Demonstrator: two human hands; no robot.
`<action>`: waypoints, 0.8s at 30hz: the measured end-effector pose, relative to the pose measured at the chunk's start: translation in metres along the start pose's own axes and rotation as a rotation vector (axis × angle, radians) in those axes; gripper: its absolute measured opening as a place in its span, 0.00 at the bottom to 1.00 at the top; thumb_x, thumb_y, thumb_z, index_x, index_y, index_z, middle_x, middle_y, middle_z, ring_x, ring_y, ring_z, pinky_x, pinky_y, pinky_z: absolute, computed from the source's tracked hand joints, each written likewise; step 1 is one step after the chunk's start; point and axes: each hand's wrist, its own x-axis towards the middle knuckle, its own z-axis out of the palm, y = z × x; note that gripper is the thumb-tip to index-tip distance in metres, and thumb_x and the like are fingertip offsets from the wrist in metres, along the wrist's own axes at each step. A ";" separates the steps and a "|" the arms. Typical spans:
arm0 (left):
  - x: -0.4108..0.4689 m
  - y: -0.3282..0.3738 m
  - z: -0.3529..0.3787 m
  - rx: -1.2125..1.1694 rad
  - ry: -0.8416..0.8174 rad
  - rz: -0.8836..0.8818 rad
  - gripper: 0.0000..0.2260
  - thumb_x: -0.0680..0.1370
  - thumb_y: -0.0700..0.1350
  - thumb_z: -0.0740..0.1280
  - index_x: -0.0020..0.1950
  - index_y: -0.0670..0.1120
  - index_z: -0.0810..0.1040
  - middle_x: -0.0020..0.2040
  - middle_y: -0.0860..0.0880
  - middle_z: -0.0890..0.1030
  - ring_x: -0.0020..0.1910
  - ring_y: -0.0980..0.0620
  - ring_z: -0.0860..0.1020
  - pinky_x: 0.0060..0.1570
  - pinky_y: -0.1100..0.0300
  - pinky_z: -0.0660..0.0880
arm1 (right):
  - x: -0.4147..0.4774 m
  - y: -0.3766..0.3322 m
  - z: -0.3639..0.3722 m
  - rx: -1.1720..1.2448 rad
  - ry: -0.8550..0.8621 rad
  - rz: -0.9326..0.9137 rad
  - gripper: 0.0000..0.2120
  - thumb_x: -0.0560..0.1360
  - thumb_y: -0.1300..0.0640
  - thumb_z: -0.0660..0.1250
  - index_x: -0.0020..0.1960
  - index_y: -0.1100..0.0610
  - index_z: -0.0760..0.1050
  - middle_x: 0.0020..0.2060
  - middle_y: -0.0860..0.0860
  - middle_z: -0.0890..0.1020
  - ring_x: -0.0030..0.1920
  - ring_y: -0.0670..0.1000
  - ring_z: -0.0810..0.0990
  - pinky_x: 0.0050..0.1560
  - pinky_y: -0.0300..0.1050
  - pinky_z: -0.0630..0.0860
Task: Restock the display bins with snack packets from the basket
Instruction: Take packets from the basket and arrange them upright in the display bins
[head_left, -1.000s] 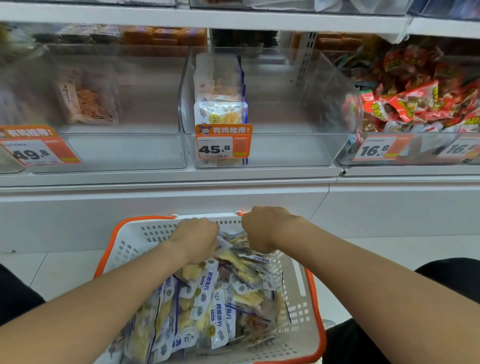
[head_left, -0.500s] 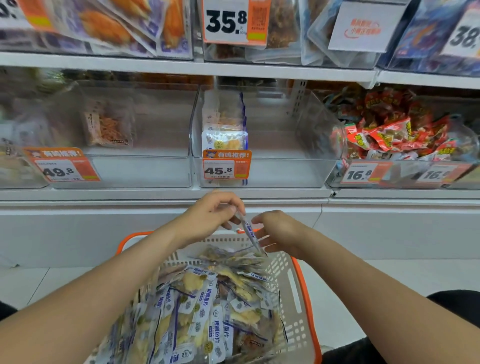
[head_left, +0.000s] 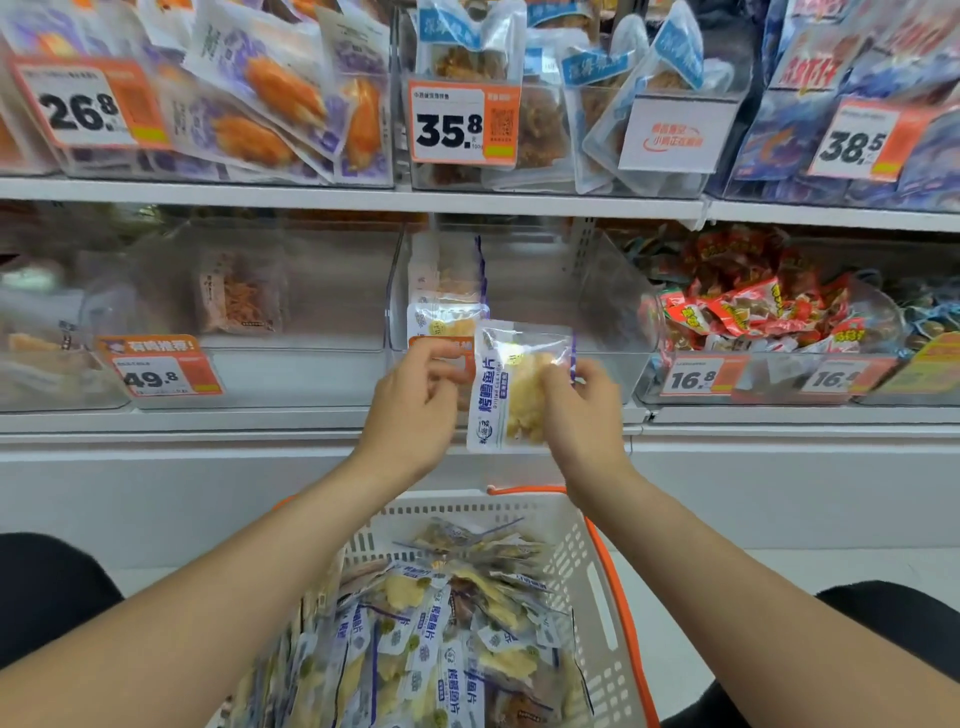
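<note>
My right hand holds a clear snack packet with white-and-blue print and yellow pieces, upright in front of the middle clear display bin. My left hand hovers with curled fingers just left of the packet, a small gap between them. Two or three matching packets stand at the bin's left side; its orange price tag is mostly hidden behind my hands. Below, the white basket with an orange rim holds several more of these packets.
The bin on the left, tagged 49.8, holds one brownish packet. Red-wrapped snacks fill the bin on the right. The upper shelf carries full bins. My dark-clothed knees flank the basket on the pale floor.
Both hands rose from the basket to the middle bin's front with one packet. It passed from my left hand's pinch to my right hand. The view tilted upward.
</note>
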 end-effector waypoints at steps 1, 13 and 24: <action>0.002 0.005 -0.001 0.133 0.003 0.083 0.16 0.82 0.36 0.59 0.66 0.51 0.76 0.57 0.54 0.82 0.53 0.53 0.82 0.54 0.53 0.80 | 0.003 -0.007 0.000 0.000 0.041 -0.025 0.09 0.78 0.50 0.62 0.48 0.55 0.76 0.38 0.54 0.79 0.37 0.53 0.76 0.40 0.56 0.76; 0.071 0.031 0.010 0.990 -0.180 0.335 0.25 0.77 0.54 0.51 0.65 0.41 0.73 0.72 0.42 0.69 0.75 0.41 0.62 0.72 0.45 0.62 | 0.113 -0.047 0.012 -0.056 0.220 -0.106 0.07 0.81 0.58 0.59 0.58 0.56 0.72 0.49 0.54 0.79 0.46 0.55 0.78 0.44 0.48 0.75; 0.142 0.013 0.038 1.389 -0.356 0.684 0.35 0.78 0.68 0.43 0.39 0.48 0.82 0.41 0.48 0.83 0.61 0.45 0.76 0.70 0.37 0.60 | 0.237 -0.047 0.066 -0.495 0.070 -0.028 0.17 0.83 0.60 0.61 0.70 0.62 0.72 0.62 0.58 0.77 0.63 0.58 0.78 0.55 0.43 0.72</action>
